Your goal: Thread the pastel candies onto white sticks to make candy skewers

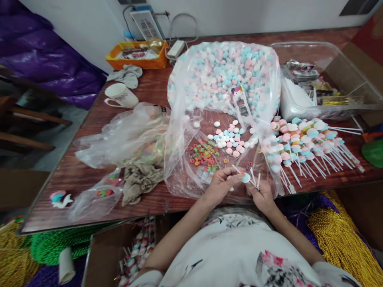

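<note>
My left hand (222, 184) is closed in a pinch on a small pale-blue and white disc (245, 177), with a thin white stick end poking up beside it. An orange bit shows next to the disc. Close by on the right, my right hand (262, 196) is closed around several white sticks (255, 180) that fan upward. Both hands are over clear plastic sheeting at the table's front edge. Just beyond them are small coloured rings (206, 153) and a loose group of pink, white and blue discs (229, 139).
A large clear bag of pastel discs (221, 71) fills the back middle. Finished-looking disc skewers (311, 139) are piled at right, before a clear plastic bin (326, 50). A mug (121, 95), crumpled brown cloth (139, 181) and plastic bags (119, 135) occupy the left.
</note>
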Available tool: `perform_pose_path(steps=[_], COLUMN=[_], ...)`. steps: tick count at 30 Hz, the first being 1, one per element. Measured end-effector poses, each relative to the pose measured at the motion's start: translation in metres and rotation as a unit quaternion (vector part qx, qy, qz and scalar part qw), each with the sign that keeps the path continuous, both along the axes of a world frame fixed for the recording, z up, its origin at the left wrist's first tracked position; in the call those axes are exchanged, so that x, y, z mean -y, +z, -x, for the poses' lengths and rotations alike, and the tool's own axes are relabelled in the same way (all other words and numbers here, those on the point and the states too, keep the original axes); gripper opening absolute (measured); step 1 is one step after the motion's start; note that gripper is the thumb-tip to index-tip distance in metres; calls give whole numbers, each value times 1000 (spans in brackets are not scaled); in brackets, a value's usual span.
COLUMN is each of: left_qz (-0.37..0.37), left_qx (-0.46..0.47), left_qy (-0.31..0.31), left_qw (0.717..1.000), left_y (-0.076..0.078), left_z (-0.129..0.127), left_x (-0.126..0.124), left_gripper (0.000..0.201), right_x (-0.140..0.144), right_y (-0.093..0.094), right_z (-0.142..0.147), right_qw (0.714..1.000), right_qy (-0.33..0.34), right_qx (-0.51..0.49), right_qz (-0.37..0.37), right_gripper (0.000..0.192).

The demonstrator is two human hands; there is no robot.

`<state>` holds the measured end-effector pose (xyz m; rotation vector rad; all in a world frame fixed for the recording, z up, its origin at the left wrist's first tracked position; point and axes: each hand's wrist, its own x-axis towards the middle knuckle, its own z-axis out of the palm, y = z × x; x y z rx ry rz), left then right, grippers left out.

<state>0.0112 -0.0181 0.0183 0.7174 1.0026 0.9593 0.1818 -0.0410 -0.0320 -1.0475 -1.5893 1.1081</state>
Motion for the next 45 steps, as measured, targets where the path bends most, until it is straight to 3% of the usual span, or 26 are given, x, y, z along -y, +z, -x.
perform_pose_path(steps=[4,8,16,24,36,45], left_qz=[48,27,34,11,-36,-50], left_qx=[109,185,137,98,52,46], left_qy=[93,152,144,184,163,161], left_qw=[988,971,980,978,985,985], left_y=[-2,1,3,7,17,16], left_z=[4,12,17,22,26,30], left_x=[-4,-11,-6,-4,3,3], left_gripper=[35,34,34,39,33,30], right_x=[1,1,1,0,1,1], right_y=[-1,0,4,8,6,5], right_z=[1,1,1,3,3,3], right_qw=[999,1000,998,992,989,988], right_qy=[-9,-13,12,39,36,33], right_qx=[-29,-21,48,80,115,122], right_qz=[25,15,-40,-89,-82,-84], right_gripper=[33,32,23,22,22,21])
